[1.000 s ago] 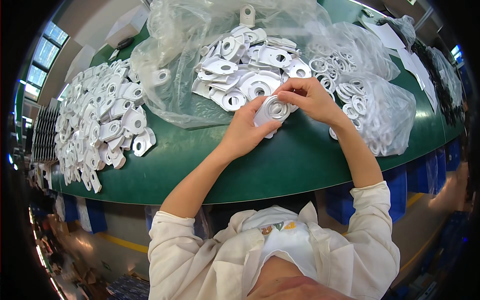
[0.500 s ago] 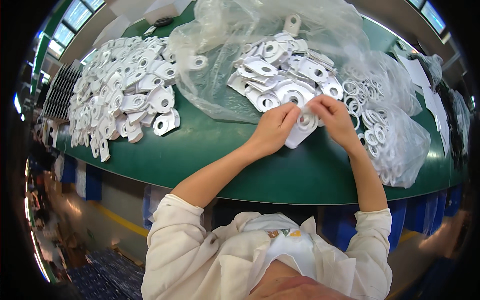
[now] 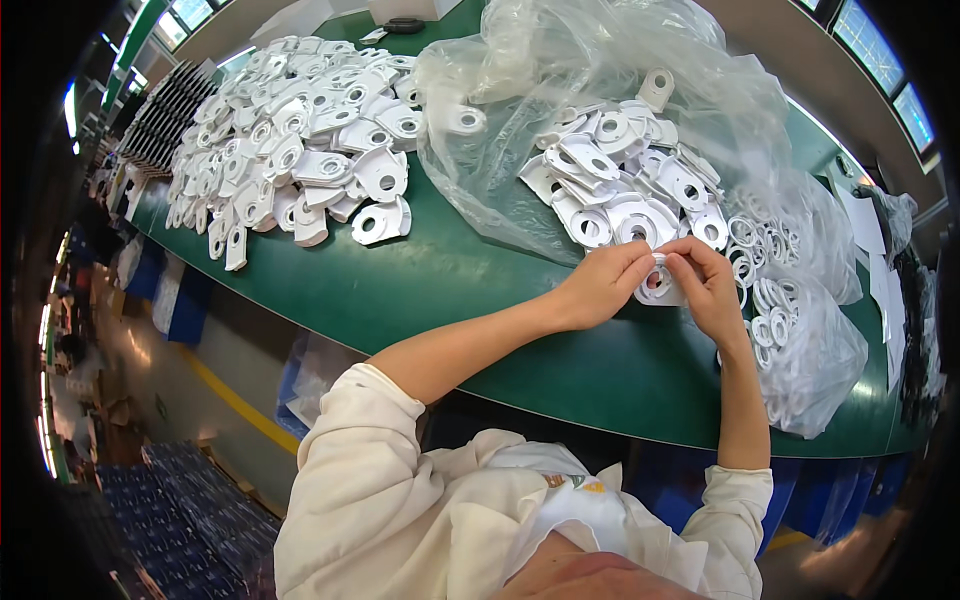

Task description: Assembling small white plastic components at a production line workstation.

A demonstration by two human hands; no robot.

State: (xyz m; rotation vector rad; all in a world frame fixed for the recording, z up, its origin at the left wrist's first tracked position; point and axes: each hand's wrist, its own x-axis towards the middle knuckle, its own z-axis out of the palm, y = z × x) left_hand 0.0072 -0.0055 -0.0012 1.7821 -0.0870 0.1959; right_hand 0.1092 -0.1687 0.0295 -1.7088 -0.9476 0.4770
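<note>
Between my two hands is a white plastic plate [image 3: 655, 291] with a round hole and raised rim. My left hand [image 3: 602, 287] grips its left side, thumb and fingers pinched at the upper edge. My right hand [image 3: 708, 288] pinches its upper right, thumb beside the hole. Whether a separate ring sits in the hole is too small to tell. Just beyond my hands lies a heap of similar white plates [image 3: 597, 157], partly on a clear plastic sheet. To the right, loose white rings [image 3: 771, 327] spill near my right hand.
A larger pile of white plates [image 3: 325, 168] covers the left of the green table [image 3: 480, 330]. A crumpled clear plastic bag [image 3: 530, 60] stretches behind the middle heap; another bag [image 3: 830, 372] holds rings at the right. Dark stacked trays [image 3: 165, 118] stand far left.
The whole view has shifted, so the table's contents appear farther right. Both hands still hold the plate, which now looks tilted differently, with less of its lower end showing.
</note>
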